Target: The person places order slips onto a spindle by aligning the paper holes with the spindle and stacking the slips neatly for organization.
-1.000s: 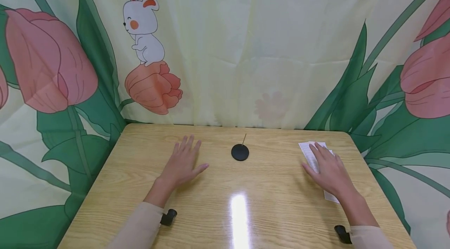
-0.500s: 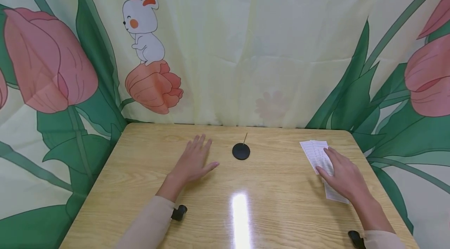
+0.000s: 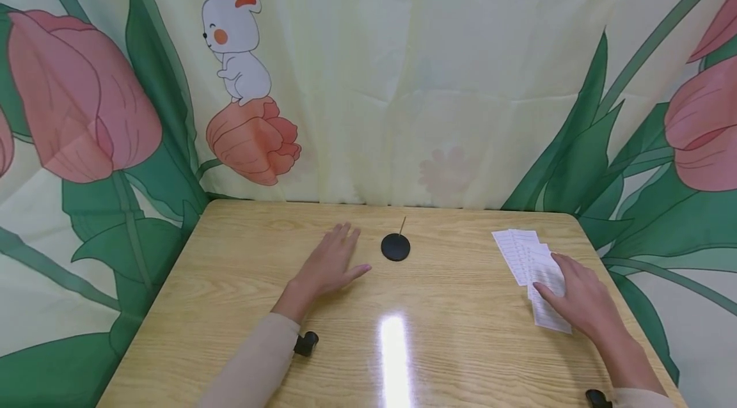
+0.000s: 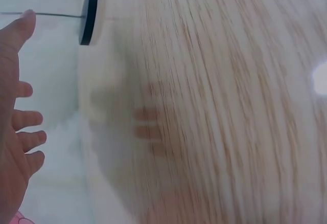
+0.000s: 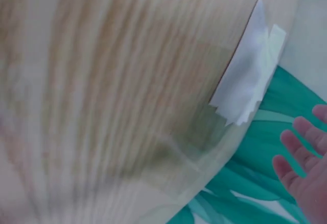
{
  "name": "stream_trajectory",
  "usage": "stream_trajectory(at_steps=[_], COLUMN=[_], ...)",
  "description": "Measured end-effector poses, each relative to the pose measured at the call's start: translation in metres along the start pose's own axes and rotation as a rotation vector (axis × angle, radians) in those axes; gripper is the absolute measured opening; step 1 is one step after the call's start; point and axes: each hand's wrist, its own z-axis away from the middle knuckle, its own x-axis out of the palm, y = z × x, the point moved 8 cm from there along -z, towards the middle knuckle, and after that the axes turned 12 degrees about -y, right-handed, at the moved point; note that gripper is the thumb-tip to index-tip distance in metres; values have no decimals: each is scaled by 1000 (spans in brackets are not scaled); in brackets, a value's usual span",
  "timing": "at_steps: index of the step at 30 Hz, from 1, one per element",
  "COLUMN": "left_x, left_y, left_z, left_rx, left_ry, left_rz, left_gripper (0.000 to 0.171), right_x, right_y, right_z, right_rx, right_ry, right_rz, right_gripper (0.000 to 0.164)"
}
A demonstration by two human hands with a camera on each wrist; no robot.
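A black disc with a thin upright rod, a receipt spike (image 3: 395, 247), stands near the table's back edge; its rod is bare. My left hand (image 3: 331, 264) is held to its left, fingers extended and thumb out. In the left wrist view the hand (image 4: 15, 152) is off the table top, its thumb overlapping the rod. On the right lie several printed white receipts (image 3: 548, 267), overlapping in a fan. My right hand (image 3: 587, 296) hovers at their right side, covering part of the front one. The right wrist view shows its loosely spread fingers apart from the receipts (image 5: 242, 70), whose near ends are jagged.
The wooden table (image 3: 449, 318) has a rounded back corner on each side. Behind it hangs a curtain (image 3: 460, 75) printed with tulips and a rabbit. A bright light reflection lies on the front middle of the table.
My left hand has moved right, closer to the receipt spike. My right hand has drawn right and toward me, uncovering more of the receipts. The receipts and spike stay in place.
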Motion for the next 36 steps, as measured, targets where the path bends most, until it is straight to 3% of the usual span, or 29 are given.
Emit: stream_trajectory(at_steps=[8,16,21,27,36], left_x=[7,12,15,13,16], left_y=[14,26,32,36,39], left_z=[-14,-26,-34,-42,-56], left_rx=[29,33,42,32,-5], left_ry=[-47,-28,-20,-2,-10], left_rz=[66,130,167,245,302], left_gripper=[88,86,85,84,83], right_x=[13,20,26,31,37], right_y=[25,39,43,47,48], right_z=[6,10,12,17,24], right_rx=[50,131,176,234,339], right_ry=[-81,-172,-251,-263,-335], right_rz=[-45,-102,-134,-205,-208], right_gripper=[89,97,104,102,97])
